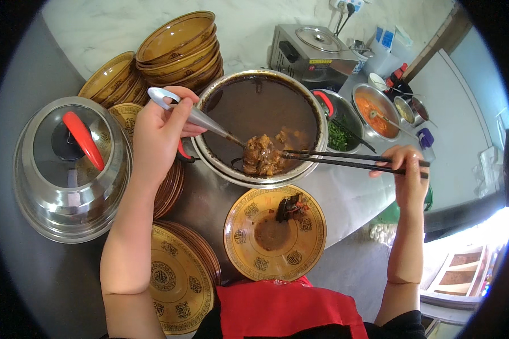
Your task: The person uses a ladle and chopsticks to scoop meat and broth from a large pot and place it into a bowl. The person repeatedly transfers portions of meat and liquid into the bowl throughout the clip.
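Observation:
My left hand is closed round the grey handle of a ladle, whose bowl is over the dark broth in a large steel pot. Chunks of brown stewed meat are heaped in the ladle. My right hand grips a pair of black chopsticks, their tips touching the meat from the right. Just in front of the pot is a yellow-brown patterned plate with a little brown sauce and a dark clump of dried chillies at its upper right.
Stacked plates and a steel pot with a red-handled glass lid stand at left. Behind are stacked bowls and a steel appliance. Chopped greens and a bowl of orange-red food are at right.

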`<state>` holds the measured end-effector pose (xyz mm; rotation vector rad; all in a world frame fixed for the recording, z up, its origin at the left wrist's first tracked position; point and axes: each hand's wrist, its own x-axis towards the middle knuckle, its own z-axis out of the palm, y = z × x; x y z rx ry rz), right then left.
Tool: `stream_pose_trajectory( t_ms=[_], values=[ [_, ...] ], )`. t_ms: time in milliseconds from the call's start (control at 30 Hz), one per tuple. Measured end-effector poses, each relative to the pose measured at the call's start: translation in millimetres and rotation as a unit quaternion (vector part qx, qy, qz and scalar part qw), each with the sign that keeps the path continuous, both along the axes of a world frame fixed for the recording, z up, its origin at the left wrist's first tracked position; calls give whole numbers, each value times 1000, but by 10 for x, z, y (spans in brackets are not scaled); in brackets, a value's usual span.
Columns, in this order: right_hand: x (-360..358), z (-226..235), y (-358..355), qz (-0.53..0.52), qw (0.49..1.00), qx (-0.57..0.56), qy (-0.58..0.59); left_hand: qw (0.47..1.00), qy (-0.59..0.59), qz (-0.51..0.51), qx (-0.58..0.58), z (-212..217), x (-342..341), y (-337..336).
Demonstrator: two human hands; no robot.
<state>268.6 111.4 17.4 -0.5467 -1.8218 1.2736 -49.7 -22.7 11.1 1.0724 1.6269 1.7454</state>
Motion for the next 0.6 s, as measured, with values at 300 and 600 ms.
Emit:
stream_pose_trajectory(
  t_ms=[300,600],
  values=[
    [412,-25,-26,47,981,-103,-158,999,19,15,-24,17,38,-5],
    [208,-232,-48,72,960,-136,-236,1000,16,14,-20,51,89,-1]
  ],
)
